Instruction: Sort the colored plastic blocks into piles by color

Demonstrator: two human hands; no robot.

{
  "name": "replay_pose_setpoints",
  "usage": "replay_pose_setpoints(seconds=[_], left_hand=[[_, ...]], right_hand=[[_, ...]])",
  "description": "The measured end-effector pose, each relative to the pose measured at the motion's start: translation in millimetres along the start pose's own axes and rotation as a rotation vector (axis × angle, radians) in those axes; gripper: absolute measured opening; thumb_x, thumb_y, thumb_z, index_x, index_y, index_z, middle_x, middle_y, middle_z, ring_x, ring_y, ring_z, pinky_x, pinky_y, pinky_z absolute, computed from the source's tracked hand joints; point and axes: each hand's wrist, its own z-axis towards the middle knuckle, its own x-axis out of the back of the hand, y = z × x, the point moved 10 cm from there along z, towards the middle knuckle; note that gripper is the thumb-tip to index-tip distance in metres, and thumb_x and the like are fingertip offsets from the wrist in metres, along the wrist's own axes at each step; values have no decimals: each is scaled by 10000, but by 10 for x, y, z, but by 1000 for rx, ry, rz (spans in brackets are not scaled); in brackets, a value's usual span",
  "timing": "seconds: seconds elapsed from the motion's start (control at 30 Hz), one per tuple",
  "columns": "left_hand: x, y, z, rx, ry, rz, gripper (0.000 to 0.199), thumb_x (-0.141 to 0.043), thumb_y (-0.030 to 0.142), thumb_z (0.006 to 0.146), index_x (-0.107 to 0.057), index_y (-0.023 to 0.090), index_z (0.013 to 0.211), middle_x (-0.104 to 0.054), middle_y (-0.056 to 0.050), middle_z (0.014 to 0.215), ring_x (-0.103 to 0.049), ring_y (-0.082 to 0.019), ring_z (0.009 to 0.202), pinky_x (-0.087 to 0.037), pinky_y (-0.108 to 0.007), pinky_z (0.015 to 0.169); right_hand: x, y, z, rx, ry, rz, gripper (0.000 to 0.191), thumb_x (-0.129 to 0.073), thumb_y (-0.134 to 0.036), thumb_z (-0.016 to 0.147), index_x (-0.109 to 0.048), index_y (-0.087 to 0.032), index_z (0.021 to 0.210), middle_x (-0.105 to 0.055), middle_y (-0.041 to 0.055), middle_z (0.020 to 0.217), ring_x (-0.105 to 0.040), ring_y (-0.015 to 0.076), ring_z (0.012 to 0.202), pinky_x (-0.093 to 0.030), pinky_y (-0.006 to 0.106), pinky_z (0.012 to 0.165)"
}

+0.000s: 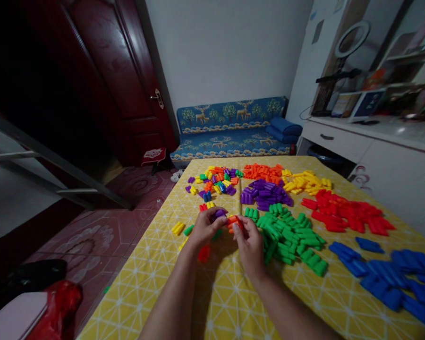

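My left hand (pixel 207 226) is closed around a purple piece (pixel 218 215) above the near middle of the table. Close beside it, my right hand (pixel 248 241) pinches an orange piece (pixel 233 221) between thumb and fingers. The two pieces are close together; whether they touch is unclear. A pile of green pieces (pixel 290 233) lies just right of my right hand, with purple pieces (pixel 265 192) behind it. Left of my left hand are a yellow piece (pixel 178 228) and a green piece (pixel 188 230). Under my wrists lies a red-orange piece (pixel 204 253).
The yellow patterned tablecloth (pixel 156 283) also bears a mixed-colour pile (pixel 217 179), orange pieces (pixel 262 172), yellow pieces (pixel 306 182), red pieces (pixel 347 210) and blue pieces (pixel 386 274). Beyond stands a blue sofa (pixel 230 137); a white cabinet (pixel 393 165) is at the right.
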Motion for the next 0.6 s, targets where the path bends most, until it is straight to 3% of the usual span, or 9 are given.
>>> replay_pose_setpoints(seconds=[0.1, 0.2, 0.33, 0.5, 0.6], left_hand=[[27, 31, 2, 1, 27, 16, 381, -700, 408, 760, -705, 128, 1018, -692, -49, 872, -640, -160, 761, -516, -239, 687], [171, 36, 1, -7, 114, 114, 370, -675, 394, 774, -706, 124, 1026, -699, -52, 851, -645, -168, 744, -516, -247, 673], [419, -17, -1, -13, 231, 265, 403, -645, 409, 800, -700, 130, 1086, -718, -70, 866, -660, -191, 762, -524, -281, 705], [422, 120, 6, -193, 252, 581, 392, -634, 308, 820, -666, 228, 1202, -665, -80, 1067, -625, -222, 1002, -500, -347, 892], [490, 175, -16, -237, 337, 643, 364, -612, 266, 825, -670, 223, 1182, -657, -87, 1107, -609, -233, 1059, -483, -377, 949]], right_hand=[[41, -25, 2, -14, 22, 58, 321, -592, -442, 860, -617, -175, 1036, -708, 89, 952, -661, 205, 816, -525, 317, 691], [228, -95, 70, 26, 132, 80, 318, -607, -445, 852, -613, -174, 1018, -696, 77, 930, -650, 195, 803, -521, 316, 706], [647, -168, 243, 74, 318, 90, 363, -618, -465, 835, -598, -162, 1035, -671, 70, 905, -622, 177, 758, -506, 297, 658], [1178, -169, 524, 80, 446, 50, 375, -659, -455, 785, -599, -146, 987, -604, 1, 691, -543, 124, 567, -440, 231, 515], [1622, -108, 642, 99, 608, 32, 378, -667, -407, 747, -605, -146, 1014, -630, 15, 758, -562, 121, 584, -443, 225, 508]])
